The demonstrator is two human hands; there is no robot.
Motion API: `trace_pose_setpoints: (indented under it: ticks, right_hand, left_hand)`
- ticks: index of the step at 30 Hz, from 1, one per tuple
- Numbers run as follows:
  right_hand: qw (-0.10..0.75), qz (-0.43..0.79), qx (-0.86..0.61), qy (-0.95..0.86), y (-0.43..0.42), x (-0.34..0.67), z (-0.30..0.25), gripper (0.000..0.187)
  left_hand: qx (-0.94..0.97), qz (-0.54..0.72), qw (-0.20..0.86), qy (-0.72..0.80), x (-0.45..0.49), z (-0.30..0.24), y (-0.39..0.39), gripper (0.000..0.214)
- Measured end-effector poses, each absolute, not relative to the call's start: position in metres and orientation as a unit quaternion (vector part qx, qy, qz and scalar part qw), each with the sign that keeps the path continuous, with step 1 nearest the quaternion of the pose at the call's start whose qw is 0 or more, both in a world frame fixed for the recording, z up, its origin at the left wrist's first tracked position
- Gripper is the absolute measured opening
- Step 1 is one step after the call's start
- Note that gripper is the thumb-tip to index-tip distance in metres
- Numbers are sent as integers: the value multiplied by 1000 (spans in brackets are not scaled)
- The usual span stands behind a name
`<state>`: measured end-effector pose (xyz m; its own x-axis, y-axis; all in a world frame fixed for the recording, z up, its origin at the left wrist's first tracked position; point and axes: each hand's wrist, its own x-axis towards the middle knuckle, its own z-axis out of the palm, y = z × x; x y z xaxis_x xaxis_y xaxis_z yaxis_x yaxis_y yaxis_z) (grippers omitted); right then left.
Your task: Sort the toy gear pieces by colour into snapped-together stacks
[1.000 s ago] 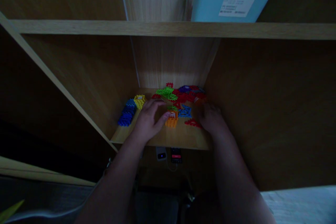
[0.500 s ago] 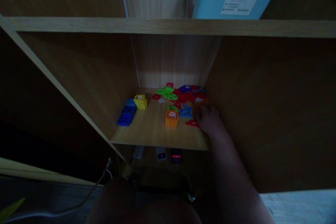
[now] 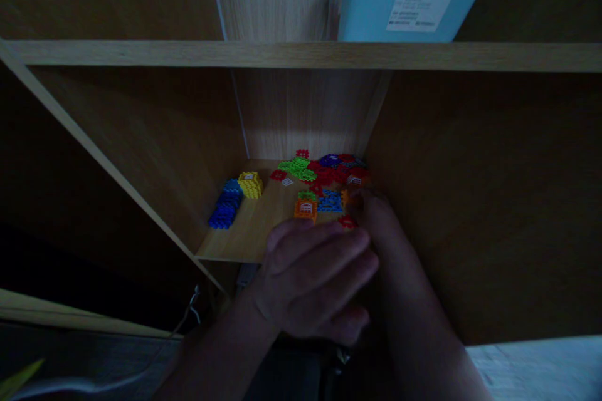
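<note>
My left hand [image 3: 320, 279] is raised in front of the shelf with fingers stretched out and nothing seen in it. Deeper in, at the right wall, my right hand [image 3: 374, 207] has its fingers bent around an orange plastic building piece [image 3: 345, 198]; dim light partly hides its grip. Beside that piece lie blue building pieces [image 3: 330, 201], and a red piece [image 3: 347, 221] is just in front. An orange stack with a white window insert [image 3: 305, 208] stands behind my left hand, partly covered by it. Green pieces [image 3: 307, 195] lie behind the stack.
Red pieces [image 3: 329, 174] and green pieces [image 3: 297, 168] are heaped at the back. A yellow stack [image 3: 251, 185] and dark blue stack [image 3: 226, 208] stand along the left wall. Above, a shelf board [image 3: 188, 54] carries a light-blue bin [image 3: 367, 0]. A cable [image 3: 192, 301] hangs lower left.
My left hand has come into view from below and now covers the shelf's front edge and the devices beneath. My right hand has stayed near the right wall, with an orange piece now showing at its fingertips.
</note>
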<state>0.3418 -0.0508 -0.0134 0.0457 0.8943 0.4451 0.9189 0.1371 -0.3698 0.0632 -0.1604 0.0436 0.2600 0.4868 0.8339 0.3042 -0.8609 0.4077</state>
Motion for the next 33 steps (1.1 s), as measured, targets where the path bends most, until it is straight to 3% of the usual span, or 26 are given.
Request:
trace_pose_setpoints:
  ticks: [3, 8, 12, 19, 26, 33]
  right_hand:
    - [398, 28, -620, -676, -53, 338, -9, 23]
    - [485, 76, -546, -680, -66, 325, 5, 27]
    - [508, -4, -495, -704, -84, 305, 27, 12]
    - [488, -38, -390, -780, -113, 246, 40, 25]
    - [467, 9, -340, -816, -112, 226, 29, 29]
    - [518, 60, -356, -776, -108, 240, 37, 19]
  left_hand:
    - [785, 579, -39, 219, 57, 50, -133, 40]
    - [746, 586, -29, 317, 52, 37, -95, 20]
    - [706, 606, 35, 366, 52, 22, -82, 17]
    - [607, 662, 264, 351, 57, 12, -80, 31]
    - [548, 688, 351, 321, 59, 16, -76, 33]
    - [516, 697, 372, 332, 59, 11, -65, 26]
